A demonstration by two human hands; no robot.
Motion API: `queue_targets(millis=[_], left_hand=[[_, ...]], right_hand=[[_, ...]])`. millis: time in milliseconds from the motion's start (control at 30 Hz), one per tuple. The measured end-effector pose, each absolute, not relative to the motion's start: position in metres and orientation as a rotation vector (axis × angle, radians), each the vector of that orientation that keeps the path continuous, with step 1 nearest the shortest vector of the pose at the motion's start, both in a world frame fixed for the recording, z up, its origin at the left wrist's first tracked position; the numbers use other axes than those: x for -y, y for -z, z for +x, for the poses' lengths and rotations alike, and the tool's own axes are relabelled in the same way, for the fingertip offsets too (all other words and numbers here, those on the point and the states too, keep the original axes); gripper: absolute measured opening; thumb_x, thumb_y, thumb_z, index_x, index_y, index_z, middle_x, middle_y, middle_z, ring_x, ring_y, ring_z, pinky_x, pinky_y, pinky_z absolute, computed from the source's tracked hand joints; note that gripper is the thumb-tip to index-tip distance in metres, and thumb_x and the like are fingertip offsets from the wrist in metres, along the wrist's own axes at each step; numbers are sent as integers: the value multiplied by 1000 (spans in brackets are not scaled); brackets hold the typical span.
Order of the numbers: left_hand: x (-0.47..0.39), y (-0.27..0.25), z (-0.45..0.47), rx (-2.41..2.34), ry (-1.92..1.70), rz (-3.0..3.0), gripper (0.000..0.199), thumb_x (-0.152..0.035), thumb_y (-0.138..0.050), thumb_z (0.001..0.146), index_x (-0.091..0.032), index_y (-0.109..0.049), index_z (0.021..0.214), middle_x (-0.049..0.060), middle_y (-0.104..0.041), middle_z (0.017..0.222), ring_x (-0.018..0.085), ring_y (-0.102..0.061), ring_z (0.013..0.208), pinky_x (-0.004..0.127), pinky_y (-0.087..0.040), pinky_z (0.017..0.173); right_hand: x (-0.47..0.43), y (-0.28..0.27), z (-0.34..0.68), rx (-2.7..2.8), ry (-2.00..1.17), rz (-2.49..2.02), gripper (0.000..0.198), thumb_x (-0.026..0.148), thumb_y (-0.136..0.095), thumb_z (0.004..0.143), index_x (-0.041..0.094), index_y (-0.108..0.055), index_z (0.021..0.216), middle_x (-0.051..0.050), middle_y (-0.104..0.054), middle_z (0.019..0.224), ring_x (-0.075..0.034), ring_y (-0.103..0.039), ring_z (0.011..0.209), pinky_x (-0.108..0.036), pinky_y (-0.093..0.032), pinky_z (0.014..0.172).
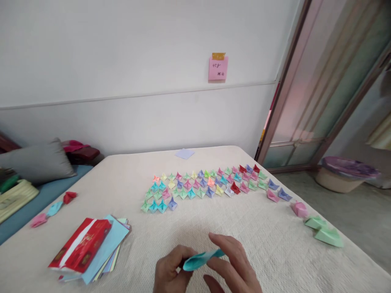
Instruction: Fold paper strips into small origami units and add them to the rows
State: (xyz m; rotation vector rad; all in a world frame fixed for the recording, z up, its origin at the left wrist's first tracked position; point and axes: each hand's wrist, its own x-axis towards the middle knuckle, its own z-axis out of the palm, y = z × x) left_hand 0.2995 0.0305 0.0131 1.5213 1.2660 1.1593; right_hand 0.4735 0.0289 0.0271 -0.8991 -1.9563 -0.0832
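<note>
At the near edge of the view, my left hand (174, 268) is closed on a turquoise piece of folded paper (200, 260), its thumb and index finger pinching the left end. The paper is narrow and boat-like, with its hollow side showing. My right hand (233, 264) is at the other end with fingers apart; the index and middle fingers lie against or close beside the paper's right tip. Its thumb is lower down, away from the paper. Beyond both hands, several rows of small colourful folded paper boats (191, 193) stand on the cream cloth-covered table (180, 230).
Left, a red tissue pack (82, 246) lies on a stack of coloured paper sheets (105, 254). More folded pieces line the left edge, including a red one (69, 197); larger green ones (329, 236) line the right. A lavender sheet (185, 153) lies near the wall.
</note>
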Motion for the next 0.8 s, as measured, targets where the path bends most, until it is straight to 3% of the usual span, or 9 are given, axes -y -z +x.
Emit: queue_targets(millis=[800], left_hand=[[-33, 2, 297, -1248, -1146, 1640, 6, -19, -63, 77, -20, -68, 74, 1, -68, 63, 16, -59, 58, 19, -45, 57]], right_hand=[[-27, -27, 471, 1975, 78, -886, 23, 3, -54, 76, 19, -57, 93, -15, -59, 116, -28, -58, 103, -43, -51, 84]])
